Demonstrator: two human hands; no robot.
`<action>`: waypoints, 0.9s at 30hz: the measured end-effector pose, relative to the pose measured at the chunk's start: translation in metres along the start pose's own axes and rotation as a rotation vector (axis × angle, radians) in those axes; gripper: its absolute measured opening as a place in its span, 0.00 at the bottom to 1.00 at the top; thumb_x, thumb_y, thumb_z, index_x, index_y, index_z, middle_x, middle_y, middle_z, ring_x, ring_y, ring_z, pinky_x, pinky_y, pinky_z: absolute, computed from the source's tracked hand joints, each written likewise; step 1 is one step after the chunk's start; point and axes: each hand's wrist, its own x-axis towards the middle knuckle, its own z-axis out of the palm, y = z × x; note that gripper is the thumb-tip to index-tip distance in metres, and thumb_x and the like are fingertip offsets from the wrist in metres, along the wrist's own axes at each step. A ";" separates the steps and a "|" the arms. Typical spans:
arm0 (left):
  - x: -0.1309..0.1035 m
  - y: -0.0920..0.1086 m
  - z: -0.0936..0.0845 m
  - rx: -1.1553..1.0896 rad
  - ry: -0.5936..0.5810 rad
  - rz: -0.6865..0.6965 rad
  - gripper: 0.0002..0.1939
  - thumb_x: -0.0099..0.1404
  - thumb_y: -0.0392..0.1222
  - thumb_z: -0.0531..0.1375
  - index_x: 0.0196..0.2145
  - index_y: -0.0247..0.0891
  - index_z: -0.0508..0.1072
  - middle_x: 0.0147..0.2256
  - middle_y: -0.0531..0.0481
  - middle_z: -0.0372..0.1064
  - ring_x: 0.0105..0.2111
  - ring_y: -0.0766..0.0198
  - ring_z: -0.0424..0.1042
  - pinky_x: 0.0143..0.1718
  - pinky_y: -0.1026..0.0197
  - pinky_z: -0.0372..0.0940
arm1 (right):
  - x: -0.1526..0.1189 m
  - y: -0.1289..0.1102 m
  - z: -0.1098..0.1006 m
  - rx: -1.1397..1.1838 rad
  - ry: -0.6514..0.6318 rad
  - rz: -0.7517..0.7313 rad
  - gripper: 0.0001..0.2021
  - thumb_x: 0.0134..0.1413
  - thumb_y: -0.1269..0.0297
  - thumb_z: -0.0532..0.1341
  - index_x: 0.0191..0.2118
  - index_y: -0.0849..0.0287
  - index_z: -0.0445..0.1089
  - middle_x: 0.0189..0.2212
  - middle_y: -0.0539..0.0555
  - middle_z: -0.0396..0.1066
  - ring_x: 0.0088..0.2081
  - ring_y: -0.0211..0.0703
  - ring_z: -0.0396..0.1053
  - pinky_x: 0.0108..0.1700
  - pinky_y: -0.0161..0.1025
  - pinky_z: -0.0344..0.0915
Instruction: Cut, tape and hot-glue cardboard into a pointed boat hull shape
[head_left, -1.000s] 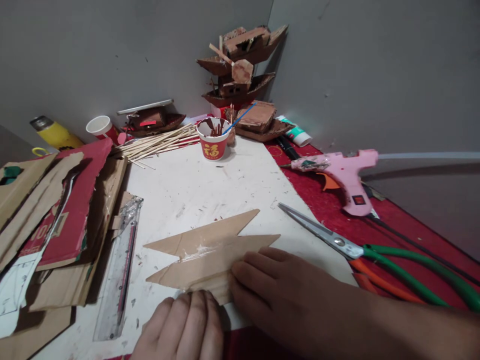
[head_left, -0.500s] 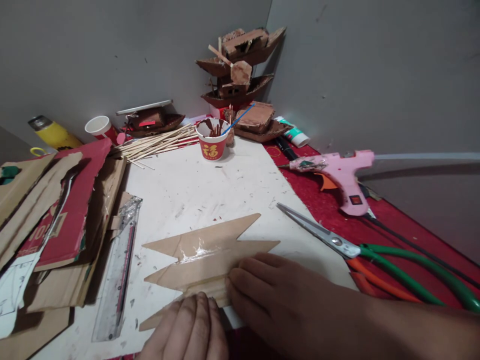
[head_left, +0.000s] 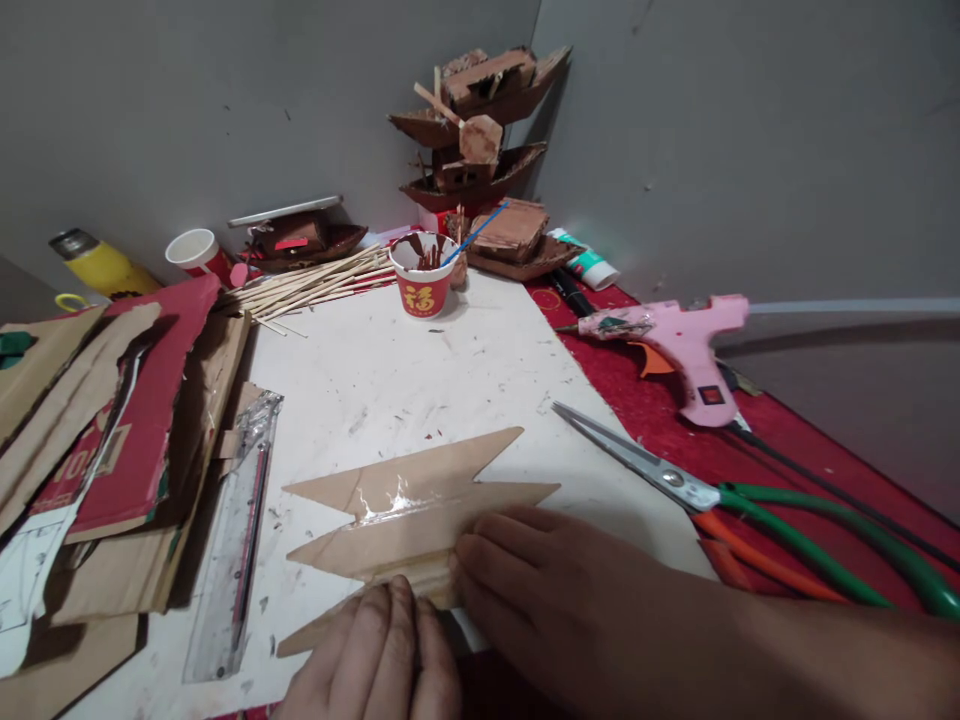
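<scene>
A brown cardboard piece with pointed ends (head_left: 405,500) lies on the white board (head_left: 337,370), with a shiny strip across its middle. My left hand (head_left: 375,655) rests on its near edge, fingers together and curled over the cardboard. My right hand (head_left: 547,590) presses on its right part, fingers close together and bent, tips by the near fold. The thumbs and the cardboard under both hands are hidden.
Scissors (head_left: 675,480) and a pink glue gun (head_left: 697,350) lie to the right. At left are a ruler (head_left: 232,560) and stacked cardboard (head_left: 142,430). Behind stand a paint cup (head_left: 424,285), sticks (head_left: 322,285) and model boats (head_left: 480,180).
The fingers of my left hand have shifted very slightly on the cardboard. My right hand and the cardboard look the same; the view has tilted a little.
</scene>
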 end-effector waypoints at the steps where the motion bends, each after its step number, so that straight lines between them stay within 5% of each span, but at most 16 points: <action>1: -0.001 0.001 0.004 -0.007 0.050 -0.020 0.11 0.67 0.29 0.50 0.37 0.32 0.72 0.32 0.47 0.78 0.33 0.59 0.75 0.34 0.58 0.67 | 0.001 0.000 0.000 0.004 -0.009 0.000 0.05 0.57 0.71 0.57 0.37 0.65 0.70 0.32 0.56 0.69 0.32 0.46 0.62 0.32 0.42 0.58; 4: 0.001 -0.001 0.010 -0.078 0.127 -0.059 0.11 0.66 0.28 0.49 0.34 0.34 0.70 0.29 0.47 0.77 0.30 0.59 0.74 0.32 0.58 0.67 | 0.003 0.000 -0.002 0.021 -0.031 0.006 0.04 0.56 0.72 0.58 0.37 0.65 0.70 0.32 0.55 0.68 0.32 0.45 0.61 0.33 0.42 0.58; 11: 0.015 -0.023 -0.004 -0.308 0.041 -0.104 0.17 0.69 0.28 0.43 0.31 0.35 0.69 0.27 0.48 0.76 0.28 0.64 0.75 0.37 0.63 0.71 | 0.006 0.004 -0.008 0.056 -0.049 0.047 0.04 0.54 0.74 0.59 0.36 0.63 0.70 0.30 0.53 0.68 0.30 0.44 0.60 0.33 0.41 0.58; 17: 0.003 -0.015 -0.010 -0.122 -0.118 -0.004 0.09 0.67 0.29 0.52 0.41 0.32 0.70 0.36 0.44 0.79 0.36 0.54 0.78 0.35 0.58 0.73 | 0.002 0.000 -0.001 -0.005 -0.020 0.031 0.05 0.55 0.72 0.58 0.37 0.65 0.69 0.33 0.56 0.69 0.32 0.46 0.60 0.32 0.43 0.56; 27: 0.001 -0.014 0.002 -0.235 -0.013 -0.077 0.08 0.68 0.31 0.52 0.36 0.34 0.70 0.35 0.45 0.77 0.37 0.57 0.75 0.39 0.58 0.70 | 0.005 0.000 0.000 0.023 0.011 0.009 0.04 0.57 0.72 0.57 0.34 0.65 0.69 0.31 0.55 0.66 0.32 0.45 0.59 0.33 0.43 0.56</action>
